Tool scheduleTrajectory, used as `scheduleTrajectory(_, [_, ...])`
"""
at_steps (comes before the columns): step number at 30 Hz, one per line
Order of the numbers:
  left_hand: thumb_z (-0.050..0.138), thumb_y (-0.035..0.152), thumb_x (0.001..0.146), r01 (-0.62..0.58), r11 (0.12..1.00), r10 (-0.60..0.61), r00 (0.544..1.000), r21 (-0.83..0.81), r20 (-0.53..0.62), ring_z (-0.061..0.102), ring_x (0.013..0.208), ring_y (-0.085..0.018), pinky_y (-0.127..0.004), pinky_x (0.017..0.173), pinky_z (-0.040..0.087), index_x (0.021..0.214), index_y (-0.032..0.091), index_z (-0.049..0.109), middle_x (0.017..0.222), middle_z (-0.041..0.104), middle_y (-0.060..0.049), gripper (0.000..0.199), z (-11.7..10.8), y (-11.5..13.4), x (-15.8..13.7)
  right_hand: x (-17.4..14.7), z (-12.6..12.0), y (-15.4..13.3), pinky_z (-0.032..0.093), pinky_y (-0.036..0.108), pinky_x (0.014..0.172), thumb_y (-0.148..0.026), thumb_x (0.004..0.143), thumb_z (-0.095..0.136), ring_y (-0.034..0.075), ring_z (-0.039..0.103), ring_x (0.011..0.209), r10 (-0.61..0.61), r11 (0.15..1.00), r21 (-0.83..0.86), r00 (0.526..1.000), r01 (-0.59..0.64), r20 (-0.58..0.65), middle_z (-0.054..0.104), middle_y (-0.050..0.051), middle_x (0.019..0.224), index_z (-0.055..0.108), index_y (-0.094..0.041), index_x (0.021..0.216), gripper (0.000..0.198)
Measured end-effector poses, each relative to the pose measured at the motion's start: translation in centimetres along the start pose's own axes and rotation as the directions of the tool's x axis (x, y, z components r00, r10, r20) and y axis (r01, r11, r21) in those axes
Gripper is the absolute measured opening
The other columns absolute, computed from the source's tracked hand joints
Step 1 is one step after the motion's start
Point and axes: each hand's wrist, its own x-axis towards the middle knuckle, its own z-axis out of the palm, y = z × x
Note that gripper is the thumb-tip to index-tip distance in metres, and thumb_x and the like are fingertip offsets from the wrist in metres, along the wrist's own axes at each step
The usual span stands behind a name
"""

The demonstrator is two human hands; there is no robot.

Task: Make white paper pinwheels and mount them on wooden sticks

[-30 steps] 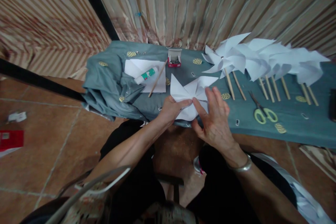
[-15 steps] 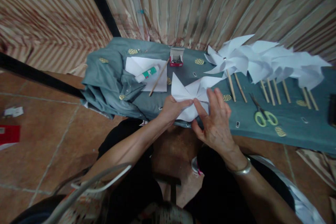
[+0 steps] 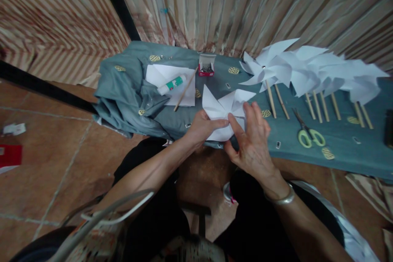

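Note:
A white paper pinwheel (image 3: 218, 108) without a stick lies at the front edge of the cloth-covered table, its points folded in toward the middle. My left hand (image 3: 201, 127) grips its left side, the thumb pressed on the centre. My right hand (image 3: 250, 137) rests on its right side, index fingertip at the centre beside the left thumb and the other fingers spread. Beyond it stands an open red box (image 3: 206, 70) of small metal pins. A wooden stick (image 3: 186, 90) and a glue stick (image 3: 172, 84) lie on white paper sheets (image 3: 190, 99) to the left.
Several finished white pinwheels (image 3: 282, 65) on wooden sticks lie overlapping along the right back of the table (image 3: 294, 153). Green-handled scissors (image 3: 310, 137) lie in front of them. A striped curtain (image 3: 227, 8) hangs behind, and a dark pole (image 3: 116, 4) stands at the left.
The pinwheel has turned slightly and its right point has drawn in toward the middle. My left thumb has slid a little right, and my right index finger stays at the centre.

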Motion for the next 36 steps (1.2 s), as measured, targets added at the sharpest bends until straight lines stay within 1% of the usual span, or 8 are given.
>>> scheduleTrajectory(4, [0.083, 0.018, 0.046, -0.006, 1.000, 0.006, 1.000, -0.019, -0.011, 0.065, 0.064, -0.016, -0.027, 0.065, 0.052, 0.073, 0.012, 0.072, 0.073, 0.074, -0.004, 0.030, 0.14, 0.06, -0.02, 0.03, -0.18, -0.03, 0.026, 0.058, 0.107, -0.025, 0.082, 0.058, 0.039, 0.010, 0.147, -0.002, 1.000, 0.016, 1.000, 0.002, 0.000, 0.007, 0.012, 0.163, 0.027, -0.025, 0.149, 0.074])
scheduleTrajectory(7, [0.083, 0.020, 0.049, -0.006, 0.999, 0.005, 1.000, -0.041, -0.027, 0.065, 0.062, -0.015, -0.027, 0.064, 0.052, 0.071, 0.013, 0.071, 0.071, 0.073, -0.004, 0.026, 0.20, -0.02, 0.03, 0.09, -0.31, 0.02, 0.025, 0.060, 0.107, -0.026, 0.082, 0.058, 0.039, 0.011, 0.147, 0.000, 1.000, 0.014, 1.000, 0.000, 0.000, 0.006, 0.010, 0.163, 0.027, -0.028, 0.149, 0.074])
scheduleTrajectory(11, [0.084, 0.023, 0.050, -0.010, 0.999, 0.009, 0.999, -0.050, -0.033, 0.066, 0.064, -0.016, -0.027, 0.065, 0.052, 0.074, 0.013, 0.072, 0.074, 0.074, -0.004, 0.029, 0.16, -0.26, 0.11, 0.11, -0.38, 0.12, 0.024, 0.060, 0.107, -0.028, 0.082, 0.058, 0.040, 0.012, 0.147, -0.005, 1.000, 0.005, 1.000, 0.005, -0.004, 0.006, 0.009, 0.163, 0.026, -0.030, 0.150, 0.075])
scheduleTrajectory(16, [0.085, 0.024, 0.049, -0.015, 0.998, 0.014, 1.000, -0.055, -0.019, 0.066, 0.065, -0.016, -0.027, 0.066, 0.052, 0.073, 0.013, 0.072, 0.074, 0.074, -0.004, 0.030, 0.18, -0.36, 0.09, 0.01, -0.37, 0.20, 0.025, 0.061, 0.107, -0.030, 0.083, 0.058, 0.040, 0.011, 0.147, -0.010, 0.999, 0.043, 1.000, 0.010, -0.013, 0.006, 0.008, 0.163, 0.022, -0.032, 0.151, 0.076])
scheduleTrajectory(21, [0.087, 0.026, 0.047, -0.012, 0.999, 0.011, 1.000, -0.042, -0.029, 0.068, 0.072, -0.019, -0.029, 0.068, 0.053, 0.076, 0.012, 0.072, 0.081, 0.076, -0.007, 0.035, 0.16, -0.33, 0.14, 0.11, -0.33, -0.08, 0.024, 0.061, 0.107, -0.042, 0.086, 0.059, 0.039, 0.012, 0.147, -0.007, 0.999, 0.053, 1.000, 0.008, -0.024, 0.009, 0.010, 0.163, 0.018, -0.032, 0.152, 0.078])
scheduleTrajectory(27, [0.086, 0.025, 0.047, -0.010, 0.999, 0.009, 0.999, -0.038, -0.034, 0.069, 0.074, -0.020, -0.030, 0.072, 0.053, 0.076, 0.012, 0.072, 0.078, 0.075, -0.006, 0.035, 0.07, -0.22, 0.08, 0.20, -0.31, -0.29, 0.022, 0.061, 0.107, -0.056, 0.085, 0.057, 0.040, 0.012, 0.147, -0.015, 0.998, 0.058, 1.000, 0.016, -0.019, 0.010, 0.013, 0.162, 0.019, -0.030, 0.152, 0.082])
scheduleTrajectory(31, [0.086, 0.025, 0.048, -0.003, 1.000, 0.001, 0.999, -0.031, -0.045, 0.069, 0.076, -0.021, -0.030, 0.072, 0.053, 0.075, 0.012, 0.072, 0.078, 0.075, -0.006, 0.033, 0.05, -0.18, 0.05, 0.11, -0.29, -0.18, 0.021, 0.062, 0.107, -0.051, 0.090, 0.051, 0.039, 0.010, 0.147, -0.013, 0.998, 0.063, 1.000, 0.013, -0.007, 0.011, 0.013, 0.162, 0.021, -0.029, 0.152, 0.072])
scheduleTrajectory(36, [0.086, 0.024, 0.046, 0.002, 0.999, -0.004, 0.998, -0.036, -0.061, 0.069, 0.074, -0.020, -0.030, 0.072, 0.053, 0.079, 0.013, 0.073, 0.080, 0.076, -0.006, 0.037, -0.05, -0.60, 0.42, 0.26, -0.34, -0.25, 0.024, 0.060, 0.107, -0.034, 0.094, 0.046, 0.037, 0.012, 0.147, 0.022, 0.998, 0.060, 1.000, -0.021, -0.021, 0.016, 0.011, 0.161, 0.029, -0.030, 0.149, 0.057])
